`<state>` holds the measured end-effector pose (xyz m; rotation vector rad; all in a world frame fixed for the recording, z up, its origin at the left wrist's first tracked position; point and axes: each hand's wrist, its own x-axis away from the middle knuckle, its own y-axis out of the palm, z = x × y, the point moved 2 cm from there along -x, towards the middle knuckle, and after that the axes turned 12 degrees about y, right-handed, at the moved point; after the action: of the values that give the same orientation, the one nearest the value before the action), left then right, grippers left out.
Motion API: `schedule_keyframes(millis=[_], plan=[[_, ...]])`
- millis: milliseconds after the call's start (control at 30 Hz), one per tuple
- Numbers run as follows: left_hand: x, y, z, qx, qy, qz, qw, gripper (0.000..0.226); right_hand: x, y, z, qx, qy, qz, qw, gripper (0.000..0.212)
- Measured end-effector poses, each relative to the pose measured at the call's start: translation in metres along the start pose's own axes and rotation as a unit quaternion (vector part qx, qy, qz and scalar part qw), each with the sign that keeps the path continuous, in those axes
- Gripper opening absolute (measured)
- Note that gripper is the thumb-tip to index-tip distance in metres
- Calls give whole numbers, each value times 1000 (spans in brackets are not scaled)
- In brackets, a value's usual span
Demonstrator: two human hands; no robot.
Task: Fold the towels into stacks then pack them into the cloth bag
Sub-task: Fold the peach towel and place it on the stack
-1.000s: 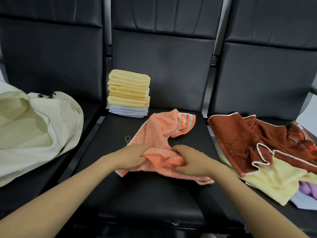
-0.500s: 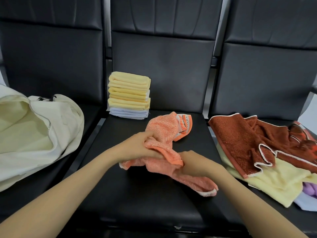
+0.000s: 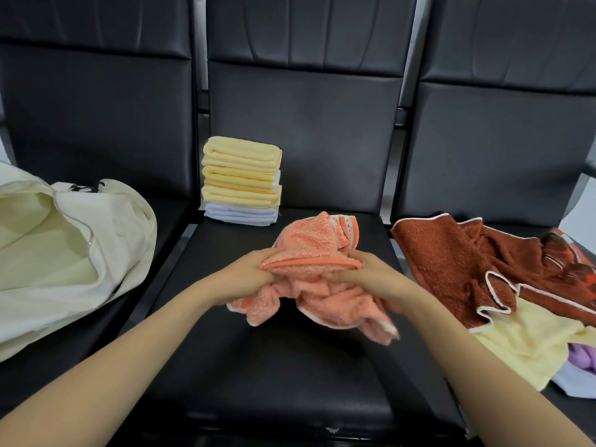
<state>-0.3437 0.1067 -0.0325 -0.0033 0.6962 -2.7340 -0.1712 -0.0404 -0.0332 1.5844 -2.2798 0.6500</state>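
Note:
An orange towel (image 3: 309, 285) hangs crumpled over the middle black seat (image 3: 290, 375). My left hand (image 3: 248, 275) grips its upper edge on the left and my right hand (image 3: 371, 275) grips the same edge on the right. A stack of folded yellow and white towels (image 3: 242, 182) stands at the back left of that seat. The cream cloth bag (image 3: 64, 253) lies open on the left seat. A loose pile of brown towels (image 3: 467, 269), a pale yellow towel (image 3: 522, 343) and a purple one (image 3: 583, 359) covers the right seat.
Three black padded seats stand side by side with tall backrests (image 3: 303, 130) behind them. A metal gap (image 3: 180, 240) separates the left seat from the middle one. The right seat's pile reaches the frame's right edge.
Both hands have lifted the orange towel off the seat and moved apart along its upper edge. The towel now hangs bunched between them instead of lying flat.

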Motion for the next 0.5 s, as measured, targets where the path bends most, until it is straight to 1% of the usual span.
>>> schedule_keyframes(millis=[33,67,100,133,167,200,233,267,300,333,367,400,433,467,500], plan=[[-1,-1,2,41,-7,20,999,15,2,-3,-3,60,-3,0,998,48],[-2,-2,3,70,-17,32,997,10,6,-4,-5,144,-4,4,989,54],[-2,-2,5,89,-25,35,995,9,7,-3,-5,240,6,15,971,59],[-2,-1,7,103,-29,28,994,12,9,-3,-4,327,23,24,944,59],[-2,0,9,124,-32,12,992,17,9,-2,-2,403,38,36,913,55],[-2,1,10,143,-31,-11,989,22,8,-2,0,472,43,63,878,45],[-2,3,11,153,-33,-39,987,28,8,-1,0,529,32,115,840,33],[-1,4,10,140,-35,-72,987,37,7,-2,1,563,8,186,805,26],[0,5,8,91,-35,-102,990,47,7,-3,0,568,-25,260,780,24],[0,4,4,4,-32,-123,992,56,8,-4,-3,557,-54,319,765,26],[-1,3,-2,-98,-32,-132,986,63,10,-5,-5,542,-84,358,756,30],[-2,1,-8,-187,-41,-132,973,65,10,-6,-6,538,-117,373,747,34],[-3,0,-12,-245,-50,-124,960,61,9,-6,-6,541,-149,366,742,39],[-4,0,-17,-283,-55,-113,951,53,9,-7,-5,548,-173,340,744,41],[-3,1,-20,-313,-54,-107,942,43,8,-7,-1,548,-179,290,764,39]])
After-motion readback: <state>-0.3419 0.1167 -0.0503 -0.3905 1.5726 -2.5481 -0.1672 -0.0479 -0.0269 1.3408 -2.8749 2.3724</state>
